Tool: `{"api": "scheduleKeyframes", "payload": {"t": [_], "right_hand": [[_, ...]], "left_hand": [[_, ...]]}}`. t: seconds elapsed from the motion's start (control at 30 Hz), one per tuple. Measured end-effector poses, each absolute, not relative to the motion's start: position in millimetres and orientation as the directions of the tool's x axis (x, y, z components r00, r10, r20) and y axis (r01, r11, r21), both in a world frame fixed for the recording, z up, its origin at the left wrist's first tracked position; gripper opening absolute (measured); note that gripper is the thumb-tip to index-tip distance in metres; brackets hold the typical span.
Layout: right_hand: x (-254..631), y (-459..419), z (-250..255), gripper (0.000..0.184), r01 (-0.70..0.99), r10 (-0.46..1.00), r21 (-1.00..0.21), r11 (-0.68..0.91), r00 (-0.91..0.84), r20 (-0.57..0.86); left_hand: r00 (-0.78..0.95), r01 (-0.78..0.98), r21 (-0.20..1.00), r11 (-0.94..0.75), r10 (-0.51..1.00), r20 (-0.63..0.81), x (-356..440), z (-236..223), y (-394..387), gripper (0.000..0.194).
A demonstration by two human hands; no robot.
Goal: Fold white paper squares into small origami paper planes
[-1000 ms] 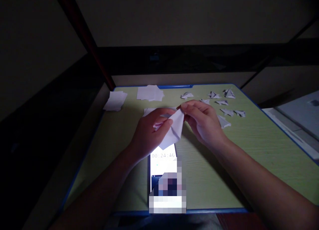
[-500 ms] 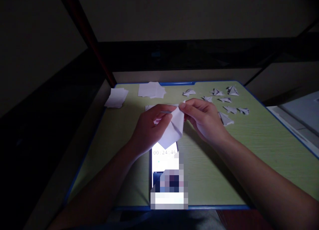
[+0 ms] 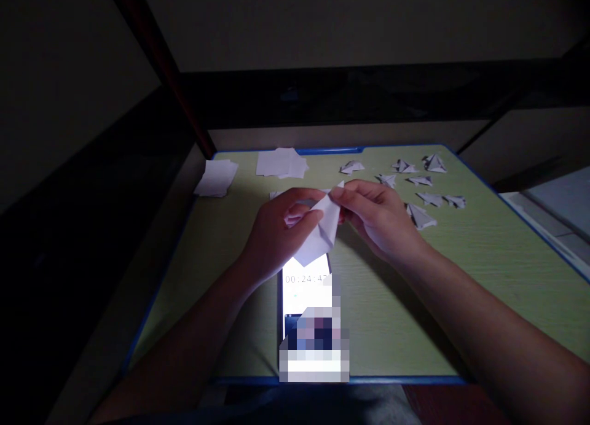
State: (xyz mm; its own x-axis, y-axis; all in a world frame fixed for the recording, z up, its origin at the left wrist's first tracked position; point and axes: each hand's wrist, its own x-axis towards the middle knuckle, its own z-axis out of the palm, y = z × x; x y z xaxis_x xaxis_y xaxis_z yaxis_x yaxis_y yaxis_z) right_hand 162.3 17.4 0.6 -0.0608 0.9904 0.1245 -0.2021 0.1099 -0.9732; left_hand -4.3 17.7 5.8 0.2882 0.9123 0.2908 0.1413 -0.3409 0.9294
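Note:
Both my hands hold one partly folded white paper [image 3: 322, 234] above the middle of a green table [image 3: 461, 290] with a blue rim. My left hand [image 3: 276, 234] grips the paper's left side, fingers curled round it. My right hand [image 3: 373, 219] pinches the paper's top corner between thumb and fingers. A lit phone [image 3: 308, 308] showing a timer lies flat on the table just under the paper.
Several finished folded paper pieces [image 3: 426, 198] lie scattered at the table's back right. Two stacks of flat white sheets [image 3: 281, 164] sit at the back left, one stack [image 3: 216, 178] hanging over the left edge. A dark metal frame surrounds the table in a dim room.
The paper and both hands have shifted slightly up and away from me in view. The right hand's pinch at the top corner has tightened. The phone's timer has advanced.

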Motion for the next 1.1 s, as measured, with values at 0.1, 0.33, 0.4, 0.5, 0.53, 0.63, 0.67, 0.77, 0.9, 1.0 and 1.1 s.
{"api": "scheduleKeyframes", "payload": {"t": [0.1,0.33,0.4,0.5,0.53,0.63,0.67,0.77,0.9,1.0,1.1], "right_hand": [[162.5,18.0,0.2,0.023,-0.174,0.987,-0.981,0.081,-0.122,0.103],[162.1,17.1,-0.1,0.023,-0.16,0.991,-0.981,0.107,-0.057,0.117],[161.7,16.3,0.5,0.022,-0.178,0.993,-0.98,0.086,-0.07,0.1],[161.3,15.3,1.1,0.019,-0.2,0.992,-0.979,0.025,-0.12,0.05],[161.2,15.2,1.3,0.019,-0.199,0.991,-0.98,0.012,-0.127,0.038],[160.8,15.2,1.7,0.022,-0.184,0.994,-0.983,0.016,-0.101,0.035],[160.6,15.4,1.9,0.023,-0.18,0.995,-0.983,0.021,-0.089,0.038],[160.0,15.6,2.7,0.023,-0.18,0.997,-0.983,0.021,-0.074,0.035],[159.2,14.8,4.8,0.026,-0.182,0.998,-0.983,0.008,-0.058,0.019],[158.6,13.7,6.9,0.028,-0.194,0.999,-0.981,0.003,-0.048,0.012],[157.9,13.0,8.0,0.029,-0.203,0.999,-0.979,0.001,-0.04,0.01]], "left_hand": [[0.264,0.114,0.939,-0.326,0.921,0.288,-3.4,5.8,17.5,0.02],[0.265,0.089,0.937,-0.339,0.915,0.306,-3.3,3.8,18.4,0.018],[0.267,0.096,0.931,-0.353,0.91,0.317,-3.3,3.5,18.4,0.017],[0.272,0.125,0.921,-0.369,0.905,0.326,-3.3,4.1,17.5,0.016],[0.277,0.134,0.921,-0.366,0.906,0.32,-3.4,4.5,17.2,0.016],[0.289,0.13,0.924,-0.36,0.905,0.312,-3.9,5.3,16.8,0.017],[0.293,0.128,0.923,-0.363,0.903,0.315,-4.2,5.3,16.9,0.017],[0.294,0.156,0.912,-0.379,0.899,0.324,-5.5,5.0,17.6,0.021],[0.287,0.192,0.905,-0.38,0.903,0.319,-6.4,4.6,17.8,0.026],[0.296,0.168,0.911,-0.377,0.901,0.318,-6.3,4.3,17.4,0.028],[0.296,0.145,0.918,-0.37,0.901,0.317,-6.0,3.6,17.5,0.027]]}}
